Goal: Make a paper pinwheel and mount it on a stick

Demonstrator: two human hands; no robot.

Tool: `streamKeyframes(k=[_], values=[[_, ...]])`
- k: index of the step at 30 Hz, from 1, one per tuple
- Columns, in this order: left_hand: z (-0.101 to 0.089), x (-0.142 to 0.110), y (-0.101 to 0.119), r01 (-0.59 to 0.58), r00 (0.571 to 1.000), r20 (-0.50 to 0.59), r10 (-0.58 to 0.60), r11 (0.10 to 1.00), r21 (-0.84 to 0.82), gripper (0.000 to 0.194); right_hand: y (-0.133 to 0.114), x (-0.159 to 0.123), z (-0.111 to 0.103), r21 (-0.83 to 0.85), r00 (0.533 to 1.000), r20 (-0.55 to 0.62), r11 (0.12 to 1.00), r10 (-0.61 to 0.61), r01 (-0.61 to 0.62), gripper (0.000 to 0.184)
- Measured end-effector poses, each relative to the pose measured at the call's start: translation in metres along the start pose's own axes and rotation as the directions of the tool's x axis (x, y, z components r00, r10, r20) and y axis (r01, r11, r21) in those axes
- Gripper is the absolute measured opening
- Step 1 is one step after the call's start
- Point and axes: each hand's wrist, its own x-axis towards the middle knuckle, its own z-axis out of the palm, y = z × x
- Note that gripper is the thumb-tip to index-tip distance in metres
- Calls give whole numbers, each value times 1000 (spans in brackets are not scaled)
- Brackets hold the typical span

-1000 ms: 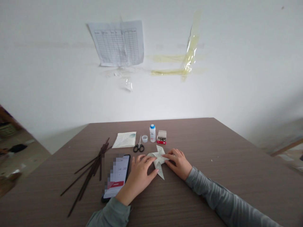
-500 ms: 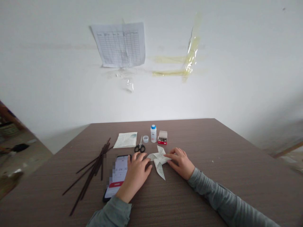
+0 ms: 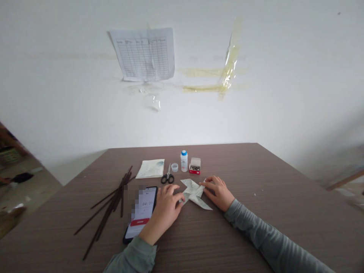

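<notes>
Left hand [image 3: 165, 213]: fingers curled, tips touching folded paper pinwheel [image 3: 196, 192]
Right hand [image 3: 218, 194]: fingers spread, tips resting on pinwheel
Nearby: scissors [image 3: 167, 178]

Two bare hands [image 3: 166, 214] [image 3: 218, 194]; one folded white printed-paper pinwheel [image 3: 195, 193] with four pointed blades; one pair of black-handled steel scissors [image 3: 167, 177]; one white plastic bottle [image 3: 184, 162] with one blue cap; one small round translucent lid [image 3: 174, 167]; one small red-and-white cardboard box [image 3: 195, 167] of metal pins; one flat printed paper sheet [image 3: 150, 169]; one black smartphone [image 3: 145, 204]; thin dark sticks [image 3: 113, 204], too overlapped to count exactly; one brown wood-grain table [image 3: 256, 178]; one grid-printed paper sheet [image 3: 143, 55] and three yellowed tape strips [image 3: 203, 88] on one white wall [image 3: 284, 76]
</notes>
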Motion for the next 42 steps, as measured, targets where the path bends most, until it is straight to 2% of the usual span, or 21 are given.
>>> streamKeyframes(k=[4, 11, 21, 25, 28, 30, 35, 38, 42], values=[[4, 0, -3, 3, 1000, 5, -3, 1000, 1, 36, 2, 0, 1, 10, 1000, 14, 1000, 6, -6, 43], [11, -1, -7, 1, 1000, 14, -1, 1000, 10, 68, 5, 2, 2, 32, 1000, 15, 999, 4, -5, 45], [14, -2, -8, 7, 1000, -4, -7, 998, 55, 54, 12, 11, -7, 134, 999, 37, 991, 9, -14, 47], [15, -2, -7, 15, 1000, -4, -15, 998, 63, 54, 20, 32, -16, 137, 999, -12, 989, 53, -51, 39], [14, -2, -6, 24, 1000, -6, -23, 998, 60, 53, 20, 56, -25, 63, 995, -26, 994, 95, -93, 35], [13, -2, -7, 23, 1000, -6, -22, 998, 56, 52, 16, 74, -29, -36, 992, 12, 991, 127, -127, 32], [11, -2, -10, 14, 1000, 13, -14, 998, 55, 51, 1, 111, -31, -104, 984, 43, 981, 170, -165, 22], [11, -2, -11, 8, 1000, 10, -9, 999, 37, 51, -9, 124, -27, -149, 977, 68, 970, 203, -191, 20], [10, -2, -11, 14, 1000, 11, -14, 1000, 20, 50, -21, 132, -24, -200, 965, 108, 956, 237, -212, 26]])
